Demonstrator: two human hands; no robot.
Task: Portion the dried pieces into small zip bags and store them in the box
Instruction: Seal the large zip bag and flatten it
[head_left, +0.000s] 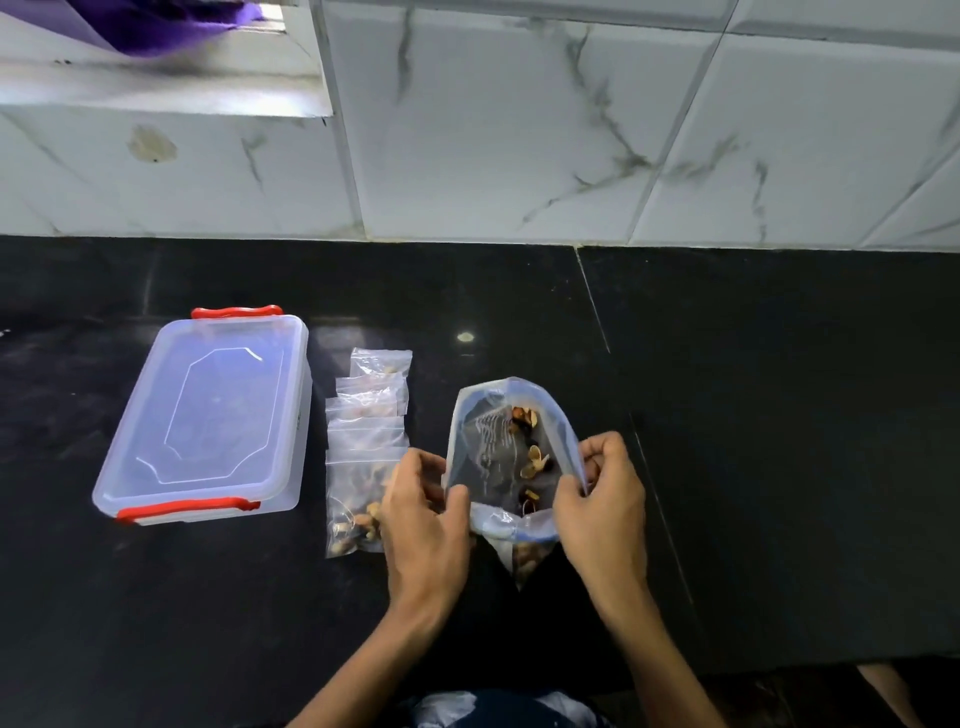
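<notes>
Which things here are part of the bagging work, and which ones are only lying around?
For the job:
- large bag of dried pieces, held by left hand and right hand
- small zip bags, some already filled
- plastic box, lid on

Just there:
- black counter
- purple cloth

1. A black, shiny worktop (753, 415) is seen, with a thin line across it.
2. The wall (519, 130) behind is covered with big white tiles with grey marks.
3. A white ledge (156, 93) is set in the wall at the top left.
4. A purple cloth (171, 23) is hung above the ledge.
</notes>
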